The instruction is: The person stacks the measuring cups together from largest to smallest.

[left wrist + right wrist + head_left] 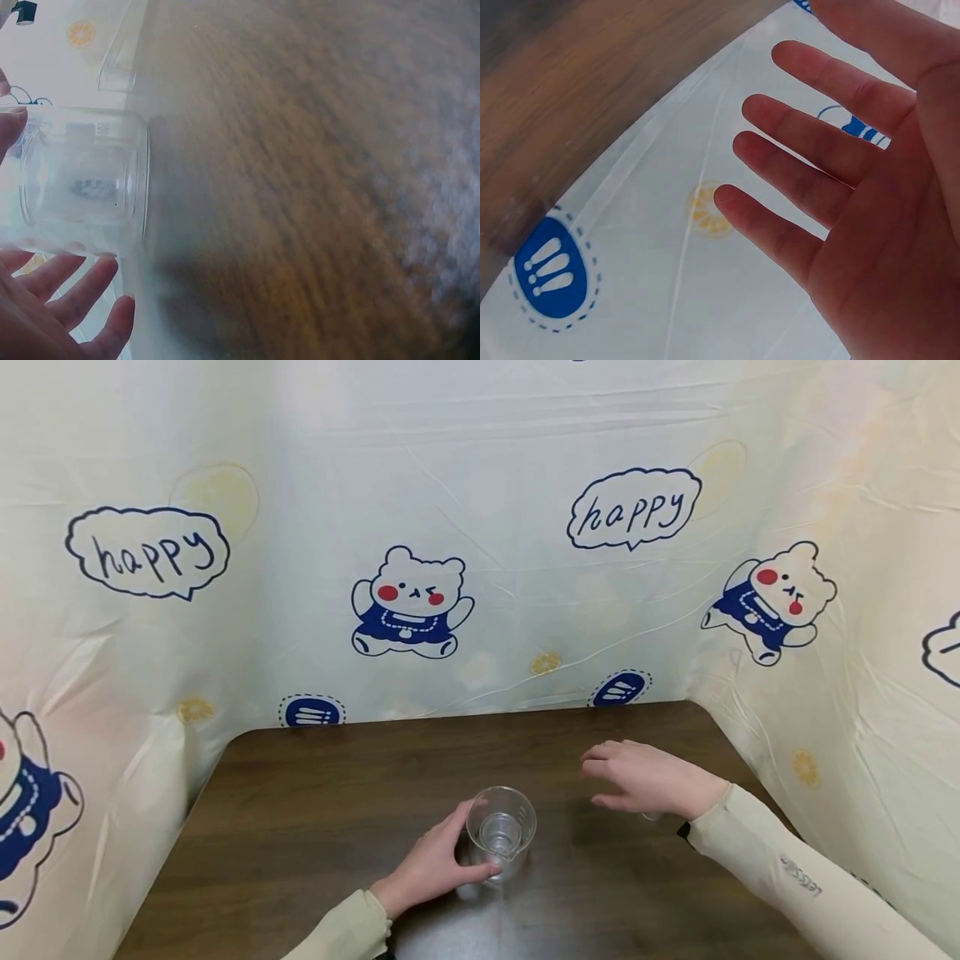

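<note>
mid-tabletop [337,802], about halfway between left and right edges, well in from the far edge: clear beaker [527,837], upright, what looks like a smaller vessel [501,832] inside. your left hand [431,862] holds it from the left, thumb on the near wall, fingers round the far side. your right hand [637,778] is over the tabletop toward the far right corner, fingers stretched and spread. clear glass piece [651,816] under it, mostly hidden. printed cloth [517,610] beyond the far edge.
</note>
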{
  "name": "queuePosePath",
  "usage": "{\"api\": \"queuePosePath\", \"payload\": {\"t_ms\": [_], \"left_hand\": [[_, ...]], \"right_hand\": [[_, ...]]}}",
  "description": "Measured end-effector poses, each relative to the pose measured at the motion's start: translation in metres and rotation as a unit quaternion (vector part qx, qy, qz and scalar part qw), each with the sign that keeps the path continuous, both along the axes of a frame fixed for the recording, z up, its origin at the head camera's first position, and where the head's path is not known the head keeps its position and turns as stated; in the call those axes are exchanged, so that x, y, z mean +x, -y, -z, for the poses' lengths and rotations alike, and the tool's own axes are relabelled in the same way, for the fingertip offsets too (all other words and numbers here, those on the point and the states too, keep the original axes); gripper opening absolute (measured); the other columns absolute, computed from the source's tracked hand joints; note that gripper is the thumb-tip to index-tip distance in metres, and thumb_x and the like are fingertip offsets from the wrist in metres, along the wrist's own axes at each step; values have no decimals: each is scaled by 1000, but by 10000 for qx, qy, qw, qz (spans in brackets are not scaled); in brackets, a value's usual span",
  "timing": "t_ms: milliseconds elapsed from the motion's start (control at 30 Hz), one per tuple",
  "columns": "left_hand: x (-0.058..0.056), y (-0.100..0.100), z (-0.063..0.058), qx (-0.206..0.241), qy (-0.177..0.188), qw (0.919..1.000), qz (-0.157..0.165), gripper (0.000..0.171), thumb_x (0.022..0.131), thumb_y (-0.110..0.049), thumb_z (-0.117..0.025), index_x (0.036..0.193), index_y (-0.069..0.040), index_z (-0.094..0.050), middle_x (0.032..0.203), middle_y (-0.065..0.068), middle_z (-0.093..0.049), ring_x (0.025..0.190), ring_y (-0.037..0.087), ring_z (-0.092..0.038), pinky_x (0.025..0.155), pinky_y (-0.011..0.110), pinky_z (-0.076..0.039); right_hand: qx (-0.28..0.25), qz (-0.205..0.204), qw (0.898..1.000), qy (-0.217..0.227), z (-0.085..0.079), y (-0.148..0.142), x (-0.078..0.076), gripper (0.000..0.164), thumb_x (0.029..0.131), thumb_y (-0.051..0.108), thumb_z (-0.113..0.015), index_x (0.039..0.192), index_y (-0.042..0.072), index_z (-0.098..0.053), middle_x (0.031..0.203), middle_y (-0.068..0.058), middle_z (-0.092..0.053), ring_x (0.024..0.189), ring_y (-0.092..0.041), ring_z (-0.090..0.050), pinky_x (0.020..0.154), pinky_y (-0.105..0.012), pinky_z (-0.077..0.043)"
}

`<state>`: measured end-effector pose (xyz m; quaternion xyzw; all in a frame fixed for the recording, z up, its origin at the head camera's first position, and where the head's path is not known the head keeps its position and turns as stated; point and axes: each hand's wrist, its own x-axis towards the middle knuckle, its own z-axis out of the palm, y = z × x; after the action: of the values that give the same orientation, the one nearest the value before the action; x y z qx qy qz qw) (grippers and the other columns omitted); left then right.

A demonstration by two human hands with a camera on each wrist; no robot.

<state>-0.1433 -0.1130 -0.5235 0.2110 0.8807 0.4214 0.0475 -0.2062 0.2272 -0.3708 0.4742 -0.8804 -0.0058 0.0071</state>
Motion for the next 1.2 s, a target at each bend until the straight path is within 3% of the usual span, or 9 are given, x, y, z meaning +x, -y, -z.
{"api": "queuePosePath", "payload": {"t_ms": [367,733,933,1200], "left_hand": [[1,-1,2,27,8,10000,-18,92,83,-63,-80,159,-32,-36,150,-5,-54,134,21,-55,105,54,-47],[0,-1,-1,12,25,10000,4,94,85,-60,-80,161,-28,-34,152,-5,-53,134,21,-56,106,54,-47],[1,0,0,12,-7,10000,12,92,85,-61,-79,160,-29,-35,149,-2,-55,124,25,-62,100,54,-50],[1,0,1,34,83,10000,28,93,86,-60,-79,161,-30,-33,151,-3,-53,124,24,-62,100,54,-49]], "right_hand": [[-123,464,9988,100,5,-34,-1,16,93,17,-79,108,14,-73,114,-8,-70,101,-29,-69,85,-47,-58],[-93,810,9963,286,12,-63,-2,25,86,5,-81,108,14,-72,111,-8,-69,99,-30,-69,82,-47,-58],[-37,1036,9931,544,23,-76,-7,27,88,7,-81,112,15,-73,111,-6,-70,100,-29,-68,83,-47,-58],[-33,1166,9922,440,41,-95,-11,31,86,3,-82,115,12,-74,112,-7,-70,101,-31,-68,84,-47,-58]]}}
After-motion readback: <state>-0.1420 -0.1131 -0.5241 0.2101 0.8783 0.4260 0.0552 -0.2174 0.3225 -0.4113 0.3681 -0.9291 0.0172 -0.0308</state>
